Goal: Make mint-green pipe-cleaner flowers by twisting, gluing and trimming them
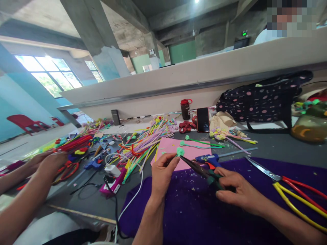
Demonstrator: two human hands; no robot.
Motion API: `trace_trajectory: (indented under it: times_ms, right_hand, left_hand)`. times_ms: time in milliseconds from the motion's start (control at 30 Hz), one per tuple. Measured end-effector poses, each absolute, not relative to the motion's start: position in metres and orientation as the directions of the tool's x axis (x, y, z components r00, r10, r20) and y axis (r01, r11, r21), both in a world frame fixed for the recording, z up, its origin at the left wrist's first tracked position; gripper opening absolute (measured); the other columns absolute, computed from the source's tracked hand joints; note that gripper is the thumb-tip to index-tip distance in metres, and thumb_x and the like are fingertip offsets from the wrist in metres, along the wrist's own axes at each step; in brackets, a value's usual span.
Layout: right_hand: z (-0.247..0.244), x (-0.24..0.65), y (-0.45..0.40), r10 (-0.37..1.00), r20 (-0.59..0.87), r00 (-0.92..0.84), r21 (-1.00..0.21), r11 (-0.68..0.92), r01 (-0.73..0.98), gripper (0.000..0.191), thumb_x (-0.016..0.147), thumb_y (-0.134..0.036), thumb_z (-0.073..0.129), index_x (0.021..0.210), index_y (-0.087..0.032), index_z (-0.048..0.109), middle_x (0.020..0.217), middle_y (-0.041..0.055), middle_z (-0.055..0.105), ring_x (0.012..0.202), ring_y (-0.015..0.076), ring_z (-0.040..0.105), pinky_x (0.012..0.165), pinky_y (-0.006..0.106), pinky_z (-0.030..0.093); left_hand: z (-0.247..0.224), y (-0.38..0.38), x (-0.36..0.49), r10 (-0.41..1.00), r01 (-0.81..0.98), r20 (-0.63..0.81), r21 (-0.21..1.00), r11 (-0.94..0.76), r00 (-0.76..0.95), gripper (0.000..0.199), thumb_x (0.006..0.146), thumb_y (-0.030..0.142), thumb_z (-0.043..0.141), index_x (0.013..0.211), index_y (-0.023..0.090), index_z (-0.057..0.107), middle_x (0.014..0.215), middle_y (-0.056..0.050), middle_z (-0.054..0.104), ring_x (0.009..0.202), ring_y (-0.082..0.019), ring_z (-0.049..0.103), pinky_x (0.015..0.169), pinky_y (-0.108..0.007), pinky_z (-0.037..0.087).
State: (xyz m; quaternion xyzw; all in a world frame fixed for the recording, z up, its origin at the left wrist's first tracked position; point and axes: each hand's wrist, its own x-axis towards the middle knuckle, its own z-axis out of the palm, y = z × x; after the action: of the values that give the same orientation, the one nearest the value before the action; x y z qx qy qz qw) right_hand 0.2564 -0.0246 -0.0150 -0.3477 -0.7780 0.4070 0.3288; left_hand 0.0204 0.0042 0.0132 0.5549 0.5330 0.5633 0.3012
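Observation:
Between the thumb and fingers of my left hand is a small mint-green fuzzy flower. My right hand is wrapped round the dark green handles of a pair of needle-nose pliers, whose tips touch the flower. Just behind lies a pink sheet with two green-stemmed pieces on it, one a mint-headed stem. A blue glue gun rests beyond the pliers. Under both hands spreads a purple cloth.
Scissors with red and yellow handles lie at right. Behind stand a phone, a bottle, a dark patterned bag and a glass pot. Pipe cleaners, a power strip and another person's hands are at left.

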Motion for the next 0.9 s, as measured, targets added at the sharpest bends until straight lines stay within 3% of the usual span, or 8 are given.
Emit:
trace_trajectory:
  times_ms: [100,300,467,667,900]
  right_hand:
    - [-0.0152,0.2565,-0.0259,0.802,0.222,-0.554,-0.862,0.427,0.273,0.037,0.076,-0.037,0.054,0.049,-0.016,0.039,0.075,0.0029,0.045,0.073,0.0168,0.046,0.068,0.029,0.038]
    - [-0.0146,0.2562,-0.0268,0.796,0.227,-0.561,-0.866,0.428,0.257,0.038,0.075,-0.038,0.054,0.049,-0.016,0.036,0.069,0.0009,0.04,0.068,0.015,0.042,0.062,0.028,0.035]
    - [-0.0124,0.2568,-0.0249,0.809,0.21,-0.549,-0.893,0.388,0.229,0.042,0.075,-0.043,0.053,0.047,-0.017,0.036,0.064,-0.0001,0.037,0.068,0.0156,0.04,0.065,0.03,0.035]
    - [-0.0166,0.2585,-0.0214,0.806,0.164,-0.569,-0.934,0.313,0.175,0.039,0.073,-0.047,0.055,0.048,-0.017,0.049,0.061,0.0006,0.045,0.074,0.0196,0.046,0.078,0.036,0.035]
    - [-0.0194,0.258,-0.0208,0.811,0.133,-0.569,-0.966,0.234,0.108,0.035,0.072,-0.044,0.056,0.05,-0.017,0.055,0.056,-0.0003,0.045,0.075,0.0207,0.05,0.083,0.039,0.033]
  left_hand:
    - [0.0138,0.0054,0.0192,0.934,0.224,0.287,0.945,-0.239,-0.212,0.017,0.066,0.031,0.065,0.073,0.016,0.07,0.065,-0.001,0.063,0.062,-0.012,0.053,0.059,-0.022,0.041]
    - [0.0092,0.0096,0.0148,0.946,0.106,0.213,0.976,-0.192,-0.244,0.022,0.064,0.035,0.067,0.071,0.014,0.069,0.055,0.001,0.057,0.046,-0.007,0.043,0.044,-0.019,0.032]
    - [0.007,0.0097,0.0143,0.935,0.104,0.224,0.974,-0.203,-0.275,0.023,0.064,0.035,0.067,0.072,0.013,0.069,0.055,0.001,0.056,0.045,-0.006,0.04,0.042,-0.019,0.028]
    - [0.012,0.0057,0.0168,0.907,0.21,0.305,0.945,-0.251,-0.291,0.017,0.065,0.03,0.066,0.072,0.016,0.07,0.061,0.001,0.061,0.051,-0.009,0.047,0.047,-0.02,0.034]
    - [0.0121,0.0048,0.0165,0.912,0.225,0.333,0.933,-0.281,-0.238,0.016,0.067,0.029,0.065,0.078,0.018,0.07,0.071,-0.001,0.066,0.063,-0.012,0.054,0.059,-0.022,0.04]
